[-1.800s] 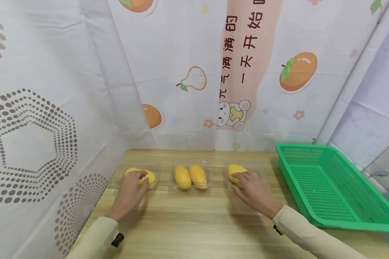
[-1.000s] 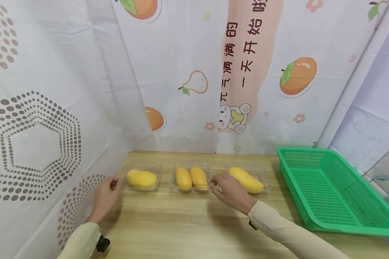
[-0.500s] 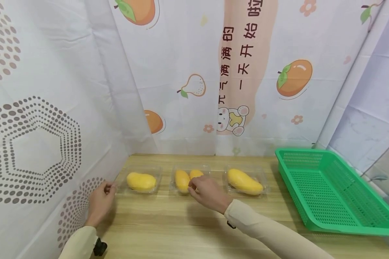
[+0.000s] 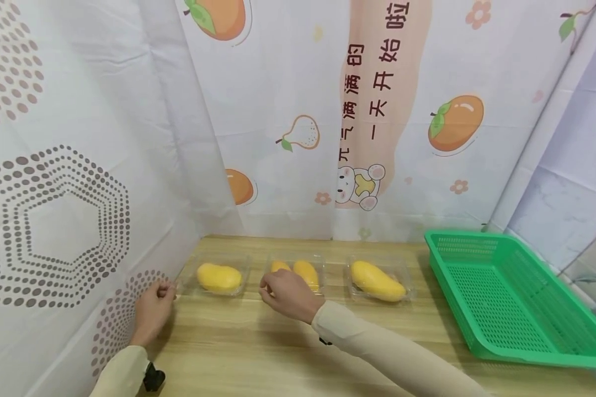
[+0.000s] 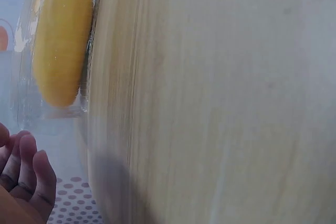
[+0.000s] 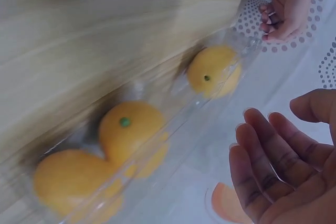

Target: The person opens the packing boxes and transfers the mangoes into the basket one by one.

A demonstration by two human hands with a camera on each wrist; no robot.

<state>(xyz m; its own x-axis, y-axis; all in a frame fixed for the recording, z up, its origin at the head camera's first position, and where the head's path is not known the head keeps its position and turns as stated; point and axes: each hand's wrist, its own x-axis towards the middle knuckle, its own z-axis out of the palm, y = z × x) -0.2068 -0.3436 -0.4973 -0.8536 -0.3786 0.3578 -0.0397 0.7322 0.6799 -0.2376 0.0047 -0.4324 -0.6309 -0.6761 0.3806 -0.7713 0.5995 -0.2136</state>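
Three clear plastic boxes stand in a row on the table, holding yellow mangoes. The left box [image 4: 243, 266] holds a mango [image 4: 219, 277], large in the left wrist view; whether a second lies with it I cannot tell. In the middle box sit two mangoes [image 4: 306, 274], partly hidden by my right hand [image 4: 293, 295], which hovers in front with loosely bent fingers and holds nothing. A long mango [image 4: 377, 281] lies slanted in the right box [image 4: 406, 271]. My left hand [image 4: 154, 309] is left of the left box, fingers loosely curled; nothing shows in its grasp.
A green plastic basket [image 4: 506, 300] stands at the right of the wooden table [image 4: 218, 353]. White printed cloth [image 4: 273, 220] hangs behind the table, and more patterned cloth [image 4: 64, 220] encloses the left side.
My right hand has left the right box and moved left, past the gap, to the middle box. My left hand has drawn off the left box to its left side.
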